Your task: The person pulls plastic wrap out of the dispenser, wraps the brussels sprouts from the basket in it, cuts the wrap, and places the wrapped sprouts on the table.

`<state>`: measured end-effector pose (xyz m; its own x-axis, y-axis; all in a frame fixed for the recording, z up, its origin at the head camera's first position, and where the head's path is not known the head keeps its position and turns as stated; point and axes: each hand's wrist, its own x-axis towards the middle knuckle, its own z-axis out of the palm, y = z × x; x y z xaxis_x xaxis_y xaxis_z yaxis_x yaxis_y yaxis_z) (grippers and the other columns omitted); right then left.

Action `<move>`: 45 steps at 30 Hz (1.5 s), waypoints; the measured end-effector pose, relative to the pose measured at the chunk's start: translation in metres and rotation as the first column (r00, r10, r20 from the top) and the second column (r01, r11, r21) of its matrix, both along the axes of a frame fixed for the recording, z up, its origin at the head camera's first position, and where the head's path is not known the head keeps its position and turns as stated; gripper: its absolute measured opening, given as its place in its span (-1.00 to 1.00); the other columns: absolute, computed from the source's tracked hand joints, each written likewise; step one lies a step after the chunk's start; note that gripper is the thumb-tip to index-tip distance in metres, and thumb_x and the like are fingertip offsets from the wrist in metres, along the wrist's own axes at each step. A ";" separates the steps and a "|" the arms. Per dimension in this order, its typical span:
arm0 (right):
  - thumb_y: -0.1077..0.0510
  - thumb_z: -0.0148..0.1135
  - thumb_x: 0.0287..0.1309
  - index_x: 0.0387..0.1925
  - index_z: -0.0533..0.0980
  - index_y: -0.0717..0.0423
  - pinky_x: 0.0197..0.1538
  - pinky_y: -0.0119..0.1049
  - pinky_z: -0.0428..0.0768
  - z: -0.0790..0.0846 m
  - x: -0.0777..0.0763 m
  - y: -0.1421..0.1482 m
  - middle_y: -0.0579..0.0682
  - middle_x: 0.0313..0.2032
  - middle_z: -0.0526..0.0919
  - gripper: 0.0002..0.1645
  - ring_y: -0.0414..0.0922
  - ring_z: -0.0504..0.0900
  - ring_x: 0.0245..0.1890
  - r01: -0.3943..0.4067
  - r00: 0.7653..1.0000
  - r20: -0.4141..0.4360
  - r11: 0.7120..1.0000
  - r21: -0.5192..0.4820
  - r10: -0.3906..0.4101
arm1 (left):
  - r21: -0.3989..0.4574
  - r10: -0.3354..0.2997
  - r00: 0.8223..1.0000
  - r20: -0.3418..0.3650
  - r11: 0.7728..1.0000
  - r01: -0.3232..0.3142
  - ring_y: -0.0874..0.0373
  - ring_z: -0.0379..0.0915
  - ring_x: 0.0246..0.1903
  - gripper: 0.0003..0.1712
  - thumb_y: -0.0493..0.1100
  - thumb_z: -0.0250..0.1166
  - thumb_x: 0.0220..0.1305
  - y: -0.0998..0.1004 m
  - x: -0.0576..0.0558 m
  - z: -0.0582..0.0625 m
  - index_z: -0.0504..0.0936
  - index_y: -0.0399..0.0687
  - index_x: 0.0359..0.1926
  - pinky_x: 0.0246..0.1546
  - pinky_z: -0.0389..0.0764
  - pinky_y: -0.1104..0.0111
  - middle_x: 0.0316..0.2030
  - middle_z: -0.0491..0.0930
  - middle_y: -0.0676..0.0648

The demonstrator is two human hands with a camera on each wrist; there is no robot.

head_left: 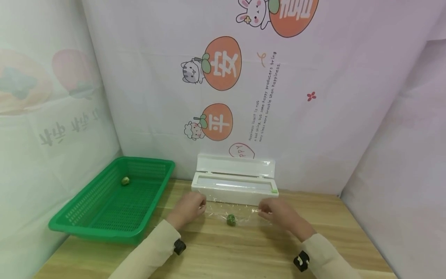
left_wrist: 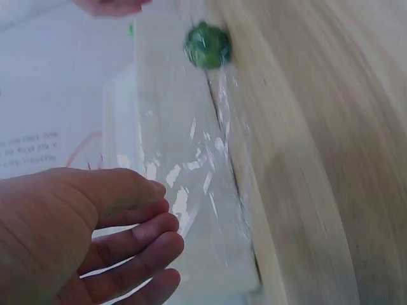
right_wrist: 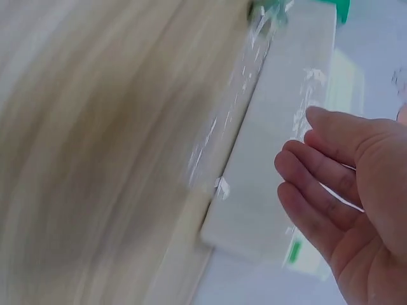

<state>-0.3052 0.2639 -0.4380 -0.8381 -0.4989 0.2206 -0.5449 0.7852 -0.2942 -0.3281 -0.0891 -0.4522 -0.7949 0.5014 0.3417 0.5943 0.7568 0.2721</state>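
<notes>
A sheet of clear cling film (head_left: 216, 209) stretches between the two hands, in front of a white cling film dispenser (head_left: 237, 195) with its lid raised. My left hand (head_left: 188, 209) pinches the film near its left end, thumb and index fingertips together, as the left wrist view shows. At the other end my right hand (head_left: 278, 214) pinches it the same way, the other fingers loosely bent. A small round green object (head_left: 231, 220), like a little leafy vegetable, lies at the film between the hands. Shiny film overlaps this green ball (left_wrist: 208, 46) in the left wrist view.
To the left stands a green perforated basket (head_left: 150, 211) with one small yellow-green item (head_left: 125, 181) inside. Printed white cloth (head_left: 156, 97) hangs behind the wooden table (head_left: 223, 255) and along both sides. The dispenser sits close to the back cloth.
</notes>
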 end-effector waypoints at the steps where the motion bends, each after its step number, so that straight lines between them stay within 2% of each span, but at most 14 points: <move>1: 0.17 0.43 0.31 -0.20 0.70 0.08 -0.18 -0.30 0.75 0.001 0.001 -0.005 -0.09 -0.31 0.79 -0.92 -0.24 0.72 -0.31 -0.033 0.999 -0.006 0.999 0.008 0.033 | -0.013 -0.023 1.000 0.004 1.000 0.023 0.22 0.48 -0.42 -0.86 -0.30 0.44 0.25 0.004 0.002 0.001 0.66 -0.09 -0.43 -0.37 0.58 0.37 -0.45 0.64 0.02; 4: 0.19 0.42 0.32 -0.13 0.71 0.16 -0.13 -0.28 0.77 -0.001 0.005 -0.018 -0.03 -0.24 0.81 -0.86 -0.21 0.75 -0.26 -0.119 0.993 0.001 0.993 0.020 0.119 | -0.029 -0.111 0.993 0.041 0.993 0.112 0.26 0.52 -0.37 -0.94 -0.27 0.43 0.30 0.017 0.009 0.000 0.73 -0.10 -0.34 -0.30 0.64 0.41 -0.39 0.69 0.02; 8: 0.22 0.41 0.32 -0.10 0.71 0.17 -0.04 -0.31 0.78 -0.007 0.009 -0.034 0.01 -0.16 0.82 -0.84 -0.21 0.76 -0.19 -0.211 0.977 0.036 0.977 0.018 0.210 | -0.051 -0.223 0.970 0.096 0.972 0.228 0.31 0.55 -0.34 -0.97 -0.26 0.42 0.32 0.033 0.019 -0.006 0.79 -0.09 -0.24 -0.25 0.67 0.45 -0.30 0.75 0.03; 13: 0.28 0.43 0.28 -0.09 0.73 0.17 -0.01 -0.33 0.77 -0.014 0.011 -0.050 0.04 -0.13 0.84 -0.82 -0.17 0.78 -0.15 -0.290 0.957 0.008 0.957 0.018 0.290 | -0.110 -0.288 0.955 0.077 0.949 0.295 0.31 0.62 -0.23 -0.87 -0.25 0.44 0.30 0.046 0.028 -0.014 0.82 -0.05 -0.14 -0.11 0.70 0.47 -0.17 0.80 0.04; 18: 0.31 0.40 0.29 0.02 0.72 0.17 0.08 -0.26 0.77 -0.021 0.012 -0.059 0.07 -0.03 0.83 -0.73 -0.06 0.80 -0.06 -0.307 0.952 0.012 0.952 -0.010 0.307 | -0.138 -0.286 0.958 0.026 0.948 0.286 0.22 0.72 -0.11 -0.82 -0.26 0.45 0.30 0.054 0.029 -0.018 0.82 -0.06 -0.08 -0.01 0.74 0.44 -0.10 0.81 0.00; 24: 0.33 0.39 0.29 -0.01 0.72 0.20 0.10 -0.22 0.77 -0.025 0.011 -0.065 0.09 -0.05 0.84 -0.75 0.00 0.81 -0.04 -0.308 0.951 0.009 0.950 -0.053 0.309 | -0.134 -0.254 0.966 0.036 0.957 0.257 0.26 0.71 -0.20 -0.76 -0.28 0.47 0.27 0.059 0.024 -0.020 0.80 -0.10 -0.03 -0.15 0.71 0.53 -0.14 0.79 -0.04; 30: 0.28 0.38 0.33 -0.01 0.72 0.14 0.13 -0.18 0.77 -0.029 0.009 -0.066 0.05 -0.03 0.84 -0.77 -0.01 0.81 0.00 -0.248 0.968 0.034 0.967 -0.057 0.250 | -0.110 -0.252 0.967 0.021 0.961 0.253 0.27 0.65 -0.21 -0.75 -0.29 0.49 0.23 0.064 0.016 -0.024 0.81 -0.09 -0.05 -0.11 0.71 0.50 -0.17 0.78 -0.02; 38: 0.29 0.37 0.32 0.05 0.70 0.14 0.16 -0.11 0.76 -0.028 -0.001 -0.068 0.04 0.01 0.82 -0.71 -0.01 0.79 0.03 -0.179 0.981 0.061 0.980 -0.085 0.184 | -0.065 -0.208 0.976 0.061 0.975 0.212 0.25 0.56 -0.24 -0.78 -0.31 0.50 0.18 0.068 0.005 -0.024 0.82 -0.06 -0.13 -0.13 0.70 0.43 -0.21 0.72 -0.02; 42: 0.27 0.41 0.29 0.02 0.70 0.12 0.13 -0.11 0.76 -0.030 -0.008 -0.069 0.03 -0.02 0.82 -0.73 0.00 0.78 0.01 -0.155 0.987 0.040 0.986 -0.055 0.158 | -0.042 -0.191 0.978 0.082 0.980 0.195 0.26 0.54 -0.25 -0.82 -0.32 0.50 0.19 0.071 -0.002 -0.023 0.81 -0.09 -0.17 -0.15 0.67 0.42 -0.25 0.72 0.00; 45: 0.27 0.47 0.24 -0.01 0.70 0.14 0.07 -0.14 0.77 -0.032 -0.013 -0.069 0.04 -0.08 0.82 -0.72 -0.01 0.78 -0.04 -0.147 0.989 0.014 0.988 -0.039 0.148 | -0.043 -0.183 0.980 0.072 0.982 0.186 0.26 0.53 -0.27 -0.86 -0.33 0.52 0.16 0.074 -0.009 -0.024 0.78 -0.13 -0.23 -0.16 0.64 0.40 -0.28 0.73 -0.01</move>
<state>-0.3178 0.1945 -0.4700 -0.7596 -0.6092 0.2279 -0.6488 0.6848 -0.3319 -0.3372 -0.0150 -0.4760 -0.7076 0.6565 0.2614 0.7065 0.6493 0.2817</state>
